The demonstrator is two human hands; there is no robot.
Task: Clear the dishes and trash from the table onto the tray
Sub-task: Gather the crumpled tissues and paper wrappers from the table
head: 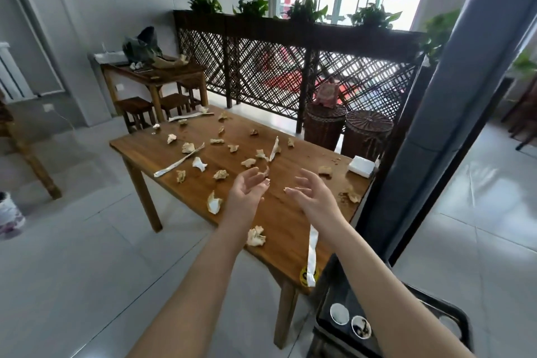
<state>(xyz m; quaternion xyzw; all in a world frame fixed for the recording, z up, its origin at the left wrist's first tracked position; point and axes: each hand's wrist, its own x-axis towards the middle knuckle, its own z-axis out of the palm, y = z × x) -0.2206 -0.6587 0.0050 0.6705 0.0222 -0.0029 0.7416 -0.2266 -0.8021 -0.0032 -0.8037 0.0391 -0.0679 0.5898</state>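
A brown wooden table (203,192) is strewn with several crumpled tissues, such as one tissue (256,236) near the front edge, and long white paper wrappers like the wrapper (312,256) by the near corner. Both my hands hover above the table's near half with palms facing each other. My left hand (247,193) and my right hand (313,197) have fingers spread and hold nothing. A black tray (328,325) sits low at the bottom right, below the table corner, with two small white cups (339,314) in it; my right forearm hides part of it.
A white tissue pack (361,166) lies at the table's far right edge. Two wicker baskets (366,134) stand behind the table against a dark lattice divider (290,67). A second table with stools (154,78) stands at the back left. A grey pillar (436,125) rises at the right.
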